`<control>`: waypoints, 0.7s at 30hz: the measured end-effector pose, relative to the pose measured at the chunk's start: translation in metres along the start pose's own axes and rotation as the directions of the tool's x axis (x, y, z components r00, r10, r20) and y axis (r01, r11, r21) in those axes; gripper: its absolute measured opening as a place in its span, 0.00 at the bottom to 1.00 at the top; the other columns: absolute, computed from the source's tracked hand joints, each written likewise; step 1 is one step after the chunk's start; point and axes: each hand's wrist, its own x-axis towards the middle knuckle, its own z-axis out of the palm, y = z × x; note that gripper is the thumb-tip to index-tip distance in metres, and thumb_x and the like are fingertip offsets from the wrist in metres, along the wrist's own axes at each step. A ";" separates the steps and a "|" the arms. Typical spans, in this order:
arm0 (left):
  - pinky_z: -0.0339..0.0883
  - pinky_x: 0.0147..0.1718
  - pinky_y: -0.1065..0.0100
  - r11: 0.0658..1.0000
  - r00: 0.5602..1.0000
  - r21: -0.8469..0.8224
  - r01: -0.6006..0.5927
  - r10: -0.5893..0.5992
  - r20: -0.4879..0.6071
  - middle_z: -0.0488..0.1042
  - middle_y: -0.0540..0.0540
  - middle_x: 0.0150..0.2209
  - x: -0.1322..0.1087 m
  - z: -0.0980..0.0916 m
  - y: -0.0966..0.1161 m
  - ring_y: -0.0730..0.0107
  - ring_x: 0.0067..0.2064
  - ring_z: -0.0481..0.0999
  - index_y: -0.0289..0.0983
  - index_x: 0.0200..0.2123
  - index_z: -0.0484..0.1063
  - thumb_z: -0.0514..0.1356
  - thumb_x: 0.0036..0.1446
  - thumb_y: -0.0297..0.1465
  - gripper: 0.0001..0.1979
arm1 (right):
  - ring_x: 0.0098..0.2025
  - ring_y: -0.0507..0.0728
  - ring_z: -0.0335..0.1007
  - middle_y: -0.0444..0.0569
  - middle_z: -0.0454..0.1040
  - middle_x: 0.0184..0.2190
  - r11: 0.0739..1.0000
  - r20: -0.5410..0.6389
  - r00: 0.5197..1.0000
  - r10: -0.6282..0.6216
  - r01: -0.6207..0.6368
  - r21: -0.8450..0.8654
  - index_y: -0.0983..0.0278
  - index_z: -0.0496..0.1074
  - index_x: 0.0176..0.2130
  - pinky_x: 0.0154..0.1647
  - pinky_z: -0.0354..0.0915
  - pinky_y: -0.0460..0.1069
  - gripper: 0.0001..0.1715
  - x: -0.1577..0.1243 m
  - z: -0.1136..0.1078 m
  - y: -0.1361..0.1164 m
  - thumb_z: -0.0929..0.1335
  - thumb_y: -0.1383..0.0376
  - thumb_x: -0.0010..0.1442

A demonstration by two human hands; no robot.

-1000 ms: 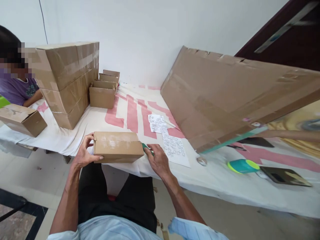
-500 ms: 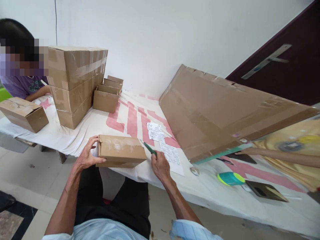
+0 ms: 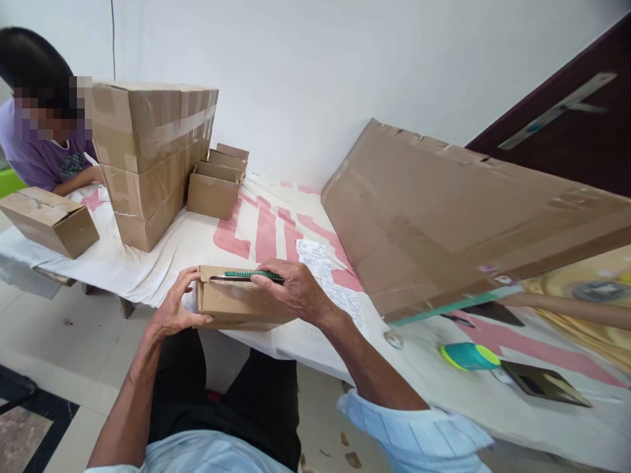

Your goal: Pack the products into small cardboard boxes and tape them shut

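Note:
A small taped cardboard box (image 3: 236,307) lies at the front edge of the cloth-covered table. My left hand (image 3: 178,305) grips its left end, thumb in front and fingers behind the top edge. In my right hand (image 3: 298,289) is a green utility knife (image 3: 244,275), held flat above the box's top with its tip pointing left. The tip is near the top's left end; whether it touches the cardboard I cannot tell. My right hand covers the right part of the top.
Stacked cardboard boxes (image 3: 158,164) stand at the left, with open small boxes (image 3: 214,194) behind. Another box (image 3: 54,220) sits near a person in purple (image 3: 44,157). A large cardboard sheet (image 3: 444,223) leans at the right. Printed paper (image 3: 315,259), a teal cup-like object (image 3: 470,356) and a dark phone-like slab (image 3: 545,383) lie rightward.
My right hand has moved left with the utility knife, from beside the box's right end to over its top. My left hand keeps its hold on the box.

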 end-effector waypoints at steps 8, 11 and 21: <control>0.66 0.66 0.43 1.000 1.000 -0.007 -0.002 0.002 0.005 0.59 0.36 0.73 -0.001 0.001 0.000 0.39 0.75 0.60 0.47 0.63 0.68 0.79 0.46 0.39 0.42 | 0.33 0.56 0.74 0.48 0.81 0.32 0.998 0.061 0.996 -0.061 0.063 -0.031 0.60 0.79 0.35 0.35 0.66 0.49 0.18 0.003 -0.008 -0.003 0.67 0.54 0.72; 0.66 0.66 0.43 1.000 1.000 0.000 -0.005 0.005 0.010 0.58 0.35 0.73 -0.002 0.001 0.001 0.40 0.74 0.61 0.46 0.63 0.68 0.79 0.47 0.38 0.42 | 0.33 0.56 0.76 0.48 0.81 0.33 0.993 0.075 0.993 -0.088 0.093 -0.069 0.60 0.79 0.36 0.36 0.66 0.49 0.17 0.003 -0.008 -0.005 0.67 0.56 0.72; 0.69 0.64 0.43 0.999 1.000 0.041 -0.014 0.014 0.001 0.61 0.36 0.72 -0.001 0.000 0.007 0.39 0.73 0.63 0.47 0.65 0.68 0.78 0.48 0.40 0.42 | 0.36 0.56 0.74 0.51 0.81 0.36 0.901 0.189 0.971 -0.143 0.207 -0.380 0.62 0.80 0.41 0.34 0.59 0.49 0.19 0.018 -0.007 -0.019 0.65 0.56 0.76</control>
